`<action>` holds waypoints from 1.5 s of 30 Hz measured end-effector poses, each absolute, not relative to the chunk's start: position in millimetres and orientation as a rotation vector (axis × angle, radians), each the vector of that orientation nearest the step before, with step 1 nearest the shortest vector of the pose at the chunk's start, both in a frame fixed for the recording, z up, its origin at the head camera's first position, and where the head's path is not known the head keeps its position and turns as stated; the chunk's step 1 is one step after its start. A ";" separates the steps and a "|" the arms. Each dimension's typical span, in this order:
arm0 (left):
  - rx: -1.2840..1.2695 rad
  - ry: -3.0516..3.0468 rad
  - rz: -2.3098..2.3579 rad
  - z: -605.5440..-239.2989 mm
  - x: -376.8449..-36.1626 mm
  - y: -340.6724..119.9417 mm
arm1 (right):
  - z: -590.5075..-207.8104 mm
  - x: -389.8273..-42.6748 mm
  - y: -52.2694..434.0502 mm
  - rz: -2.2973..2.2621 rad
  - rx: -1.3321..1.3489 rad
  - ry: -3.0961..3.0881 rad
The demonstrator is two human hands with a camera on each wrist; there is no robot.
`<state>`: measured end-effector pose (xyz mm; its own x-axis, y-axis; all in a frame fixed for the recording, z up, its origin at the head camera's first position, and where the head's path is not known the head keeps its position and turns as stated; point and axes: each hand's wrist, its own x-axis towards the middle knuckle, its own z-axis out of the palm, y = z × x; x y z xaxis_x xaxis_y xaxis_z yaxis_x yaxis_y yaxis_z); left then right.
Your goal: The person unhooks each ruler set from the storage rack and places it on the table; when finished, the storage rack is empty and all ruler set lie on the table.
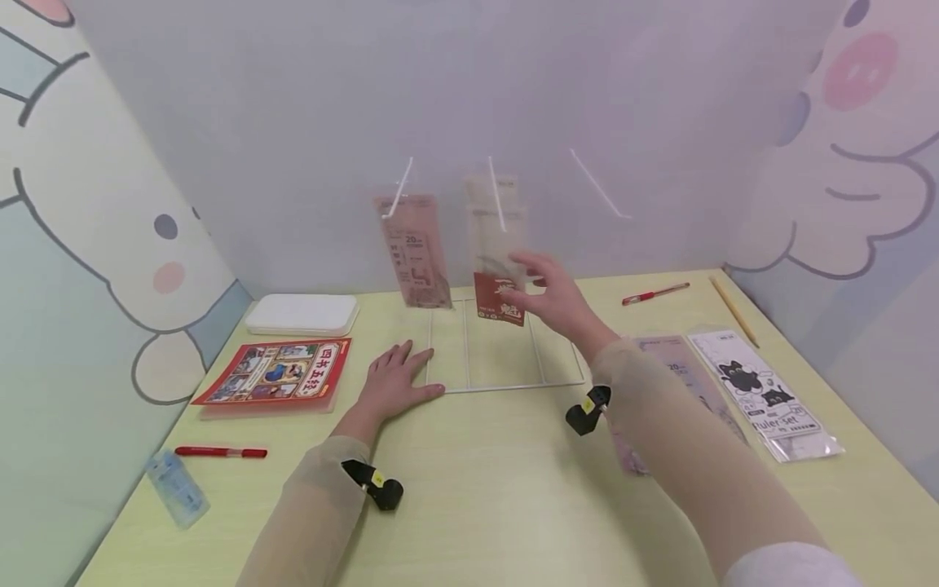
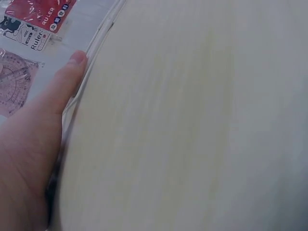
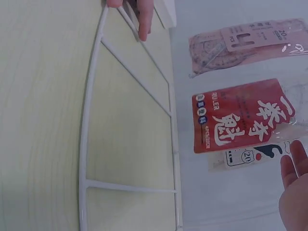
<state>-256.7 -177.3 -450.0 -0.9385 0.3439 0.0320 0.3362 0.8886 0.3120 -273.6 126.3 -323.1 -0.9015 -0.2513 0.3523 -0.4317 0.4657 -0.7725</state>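
Both hands lie open: my left (image 1: 396,381) flat, pressing the rack's (image 1: 506,381) near corner; my right (image 1: 555,297) nearer the hanging, upright red packet (image 1: 500,298), fingertips touching, gripping nothing.

pale yellow table (image 1: 513,489), cartoon-printed walls (image 1: 95,204).

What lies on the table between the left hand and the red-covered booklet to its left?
Nothing: in the head view, only bare yellow table separates the left hand, which rests flat against the white wire rack base, from the booklet.
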 end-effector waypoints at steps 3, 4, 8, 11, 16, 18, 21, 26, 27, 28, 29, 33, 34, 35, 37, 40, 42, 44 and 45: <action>0.549 3.032 0.499 -449.6 -256.6 -176.2 | -322.9 -268.6 127.2 1.550 0.483 -2.479; 0.549 3.032 0.495 -449.4 -256.5 -176.1 | -322.7 -266.9 127.6 1.599 0.447 -2.456; 0.542 3.031 0.482 -448.1 -255.6 -176.3 | -322.9 -264.1 128.4 1.712 0.356 -2.367; 0.539 3.028 0.490 -447.0 -254.7 -176.1 | -322.4 -262.1 129.0 1.691 0.344 -2.338; 0.544 3.030 0.493 -446.8 -254.4 -176.4 | -322.0 -255.0 131.3 1.578 0.368 -2.340; 0.545 3.035 0.488 -447.4 -254.5 -176.3 | -322.5 -251.3 133.4 1.545 0.396 -2.335; 0.543 3.037 0.485 -448.3 -254.8 -175.9 | -323.0 -245.5 136.7 1.519 0.461 -2.312; 0.539 3.034 0.485 -449.1 -255.3 -175.8 | -322.9 -234.6 140.7 1.419 0.547 -2.292; 0.540 3.033 0.487 -449.0 -255.4 -176.1 | -322.6 -232.3 141.4 1.402 0.558 -2.285; 0.541 3.032 0.490 -448.8 -255.4 -176.2 | -322.1 -230.0 142.0 1.386 0.569 -2.275; 0.541 3.032 0.490 -448.7 -255.3 -176.4 | -321.5 -227.7 142.5 1.369 0.580 -2.265; 0.548 3.037 0.485 -449.1 -255.5 -176.4 | -319.1 -219.2 145.1 1.331 0.653 -2.192; 0.548 3.039 0.482 -449.2 -255.5 -176.4 | -318.4 -217.2 145.7 1.311 0.668 -2.179; 0.548 3.039 0.479 -449.3 -255.5 -176.4 | -317.9 -215.4 146.2 1.295 0.682 -2.170; 0.547 3.037 0.480 -449.1 -255.3 -176.4 | -317.0 -212.3 147.1 1.279 0.709 -2.147; 0.541 3.029 0.484 -448.0 -254.8 -176.2 | -316.4 -208.7 148.4 1.259 0.735 -2.126; 0.539 3.028 0.480 -447.4 -254.7 -175.7 | -316.9 -207.3 149.7 1.253 0.755 -2.111; 0.539 3.028 0.476 -446.6 -254.5 -175.1 | -317.7 -206.1 151.6 1.242 0.778 -2.100; 0.539 3.027 0.477 -446.0 -254.3 -174.7 | -318.4 -205.8 152.8 1.231 0.787 -2.098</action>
<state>-254.3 -174.7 -446.0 -0.9395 0.3417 0.0236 0.3324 0.8930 0.3035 -205.8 152.8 -318.4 -0.6601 -0.1975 0.7247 -0.7290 0.4012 -0.5546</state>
